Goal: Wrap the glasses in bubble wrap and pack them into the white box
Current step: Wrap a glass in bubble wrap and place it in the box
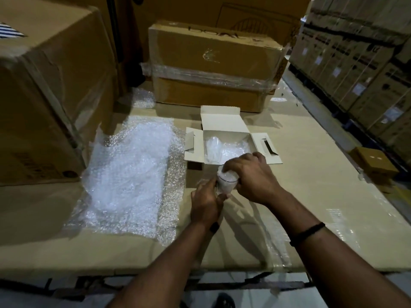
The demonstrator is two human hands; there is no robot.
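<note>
Your left hand point(206, 202) curls round the wrapped glass point(226, 182), just beside the white box point(222, 124) | your right hand point(252, 176) grips its top, fingers curled over the wrap | risk: a loose tuck may unroll when you lift, and the glass could knock the bundle point(213, 147) lying in the box.

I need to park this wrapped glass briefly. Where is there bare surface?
Bare cardboard lies right of the white box and right hand, out to the edge, and along the near edge below the bubble wrap sheet. Crowded: between sheet and box, where the left hand holds the glass.
</note>
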